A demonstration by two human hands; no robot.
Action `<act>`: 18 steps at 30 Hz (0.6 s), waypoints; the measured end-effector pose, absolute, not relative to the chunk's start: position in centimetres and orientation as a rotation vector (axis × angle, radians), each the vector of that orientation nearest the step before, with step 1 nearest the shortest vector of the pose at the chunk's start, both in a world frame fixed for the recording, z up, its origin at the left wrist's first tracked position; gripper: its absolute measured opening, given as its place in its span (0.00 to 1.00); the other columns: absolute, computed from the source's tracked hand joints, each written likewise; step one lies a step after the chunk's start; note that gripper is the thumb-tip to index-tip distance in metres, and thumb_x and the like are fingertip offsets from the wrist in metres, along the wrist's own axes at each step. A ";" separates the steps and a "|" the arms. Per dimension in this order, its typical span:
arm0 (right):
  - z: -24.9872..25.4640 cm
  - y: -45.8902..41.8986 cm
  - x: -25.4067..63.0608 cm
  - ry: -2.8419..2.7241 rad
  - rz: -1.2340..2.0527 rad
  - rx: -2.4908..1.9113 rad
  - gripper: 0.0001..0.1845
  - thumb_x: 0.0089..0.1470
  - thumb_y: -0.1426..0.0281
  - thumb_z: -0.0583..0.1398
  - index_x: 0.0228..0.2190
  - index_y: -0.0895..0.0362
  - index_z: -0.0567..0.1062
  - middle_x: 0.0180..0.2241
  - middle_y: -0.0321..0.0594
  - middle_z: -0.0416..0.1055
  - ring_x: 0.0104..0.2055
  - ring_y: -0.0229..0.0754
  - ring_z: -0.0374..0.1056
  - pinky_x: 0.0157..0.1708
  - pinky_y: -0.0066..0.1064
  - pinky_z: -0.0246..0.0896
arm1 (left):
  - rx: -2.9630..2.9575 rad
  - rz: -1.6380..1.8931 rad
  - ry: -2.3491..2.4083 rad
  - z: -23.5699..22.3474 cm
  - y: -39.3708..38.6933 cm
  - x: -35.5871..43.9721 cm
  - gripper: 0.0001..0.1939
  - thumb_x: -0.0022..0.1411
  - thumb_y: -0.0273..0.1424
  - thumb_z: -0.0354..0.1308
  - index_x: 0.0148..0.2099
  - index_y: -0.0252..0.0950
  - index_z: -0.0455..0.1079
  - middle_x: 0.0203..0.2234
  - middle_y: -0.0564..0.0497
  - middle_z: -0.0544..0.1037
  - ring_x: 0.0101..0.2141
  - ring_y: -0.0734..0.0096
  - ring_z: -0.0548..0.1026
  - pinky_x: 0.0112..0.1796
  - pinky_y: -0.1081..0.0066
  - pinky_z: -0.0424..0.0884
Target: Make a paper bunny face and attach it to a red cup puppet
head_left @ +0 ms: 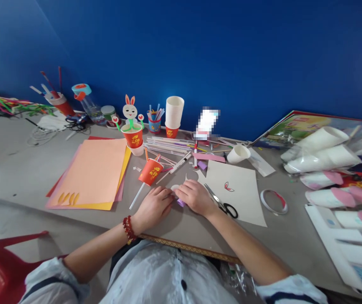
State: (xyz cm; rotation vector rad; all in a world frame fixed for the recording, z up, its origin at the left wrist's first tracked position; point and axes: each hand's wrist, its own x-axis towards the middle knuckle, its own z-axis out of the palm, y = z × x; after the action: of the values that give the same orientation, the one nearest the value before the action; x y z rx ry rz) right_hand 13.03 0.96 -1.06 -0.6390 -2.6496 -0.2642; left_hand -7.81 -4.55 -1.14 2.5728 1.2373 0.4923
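Observation:
My left hand (156,207) and my right hand (197,197) meet low over the table's front edge, fingers closed around a small piece of white paper (175,187). A bit of purple paper (181,202) shows just below the fingertips; whether it is joined to the white piece I cannot tell. Beside my right hand lie scissors with black handles (229,210), partly on a white sheet (240,181) bearing two leaf-like drawn shapes with red centres. Left of my hands, a red paper cup (151,172) with straws in it leans over, a clear straw (137,196) beneath it.
Coloured paper sheets (95,169) are stacked at left. Behind stand a rabbit figure (130,111) in a red cup, stacked white cups (174,110) and many straws (168,144). A tape roll (273,201) and bagged cups (323,158) lie right; a red chair (0,270) stands lower left.

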 end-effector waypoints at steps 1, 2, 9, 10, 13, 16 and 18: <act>-1.1 1.0 13.0 -2.648 -0.262 -0.636 0.11 0.65 0.75 0.55 0.34 0.58 0.77 0.27 0.39 0.72 0.33 0.43 0.62 0.36 0.37 0.55 | 2.568 0.496 1.234 -1.2 -4.5 -7.8 0.13 0.69 0.29 0.50 0.51 0.37 0.73 0.46 0.44 0.76 0.45 0.59 0.71 0.46 0.58 0.71; -1.2 1.1 12.9 -2.646 -0.260 -0.636 0.11 0.65 0.75 0.55 0.34 0.58 0.77 0.27 0.39 0.72 0.33 0.43 0.62 0.36 0.37 0.55 | 2.561 0.503 1.232 -1.2 -4.5 -7.9 0.13 0.70 0.29 0.49 0.51 0.37 0.72 0.46 0.44 0.76 0.45 0.59 0.71 0.46 0.59 0.71; -0.9 1.2 13.3 -2.648 -0.189 -0.657 0.11 0.66 0.75 0.55 0.36 0.57 0.78 0.27 0.39 0.72 0.33 0.42 0.64 0.40 0.37 0.57 | 2.504 0.544 1.237 -1.2 -4.4 -7.9 0.12 0.68 0.28 0.51 0.50 0.36 0.72 0.43 0.44 0.76 0.44 0.60 0.71 0.46 0.60 0.71; -0.8 1.3 13.3 -2.650 -0.187 -0.654 0.11 0.66 0.75 0.55 0.36 0.57 0.78 0.27 0.39 0.72 0.33 0.42 0.64 0.40 0.37 0.58 | 2.506 0.541 1.240 -1.2 -4.4 -7.9 0.12 0.67 0.28 0.51 0.50 0.36 0.72 0.43 0.44 0.76 0.44 0.59 0.71 0.46 0.60 0.71; -1.0 1.3 13.2 -2.658 -0.198 -0.630 0.11 0.66 0.75 0.55 0.37 0.57 0.78 0.27 0.40 0.73 0.34 0.42 0.64 0.42 0.37 0.59 | 2.512 0.534 1.244 -1.3 -4.4 -7.9 0.13 0.67 0.28 0.51 0.51 0.36 0.72 0.43 0.44 0.75 0.43 0.59 0.71 0.46 0.60 0.71; -1.3 1.4 13.1 -2.663 -0.225 -0.608 0.12 0.65 0.75 0.55 0.36 0.58 0.78 0.27 0.40 0.73 0.33 0.42 0.65 0.43 0.38 0.60 | 2.498 0.526 1.249 -1.3 -4.4 -8.0 0.13 0.67 0.28 0.51 0.51 0.35 0.72 0.44 0.44 0.75 0.44 0.59 0.71 0.46 0.60 0.71; -1.3 1.5 13.3 -2.652 -0.205 -0.617 0.11 0.65 0.75 0.55 0.36 0.57 0.78 0.27 0.40 0.73 0.34 0.43 0.65 0.43 0.38 0.61 | 2.484 0.527 1.250 -1.3 -4.4 -8.1 0.13 0.67 0.28 0.51 0.51 0.35 0.72 0.44 0.44 0.75 0.44 0.59 0.71 0.46 0.60 0.70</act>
State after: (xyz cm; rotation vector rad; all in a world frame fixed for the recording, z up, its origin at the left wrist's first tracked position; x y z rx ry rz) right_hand 13.29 1.49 -1.31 -0.6168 -2.6521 -0.2047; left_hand -8.06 -4.38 -1.27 2.4843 1.2498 0.5269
